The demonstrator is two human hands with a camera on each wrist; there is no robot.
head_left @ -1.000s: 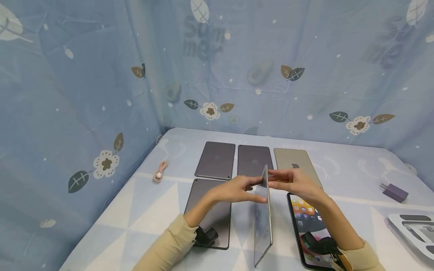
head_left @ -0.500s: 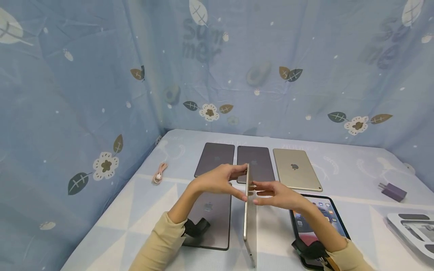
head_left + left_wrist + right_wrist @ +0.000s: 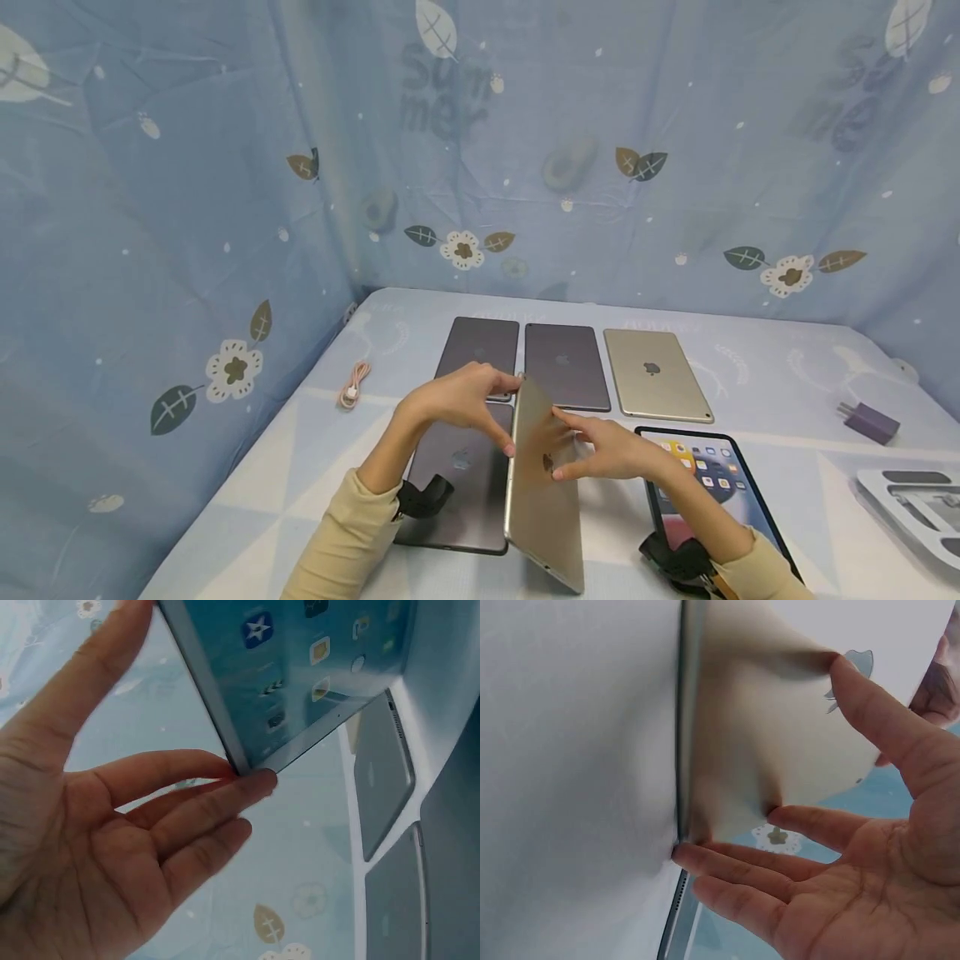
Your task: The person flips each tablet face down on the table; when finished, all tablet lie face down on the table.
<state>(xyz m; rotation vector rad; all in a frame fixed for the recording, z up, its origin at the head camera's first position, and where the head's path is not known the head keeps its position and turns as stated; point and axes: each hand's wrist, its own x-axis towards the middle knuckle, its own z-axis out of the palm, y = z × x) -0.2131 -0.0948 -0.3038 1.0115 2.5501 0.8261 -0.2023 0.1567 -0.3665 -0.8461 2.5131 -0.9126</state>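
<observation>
A gold tablet (image 3: 542, 517) stands on edge between my two hands, its back with the apple logo turned to the right. Its lit screen (image 3: 300, 671) with app icons shows in the left wrist view. My left hand (image 3: 459, 402) pinches the tablet's left edge between thumb and fingers near the upper corner. On the other side, my right hand (image 3: 609, 450) touches the back with spread, nearly straight fingers, thumb close to the logo. Below my left wrist, a grey tablet (image 3: 461, 508) lies face down. Partly under my right forearm lies a tablet with a lit screen (image 3: 722, 467).
Along the back lie two dark grey tablets (image 3: 566, 367) and another gold tablet (image 3: 652, 392), all face down. A pink coiled cable (image 3: 352, 387) lies at the left. At the right are a purple charger plug (image 3: 870, 423) and a white-and-grey stand (image 3: 911, 510). Patterned blue cloth surrounds the table.
The held tablet has moved left and turned, from its screen showing to its gold back showing. Both hands have shifted left with it, and the right fingers have spread over the back.
</observation>
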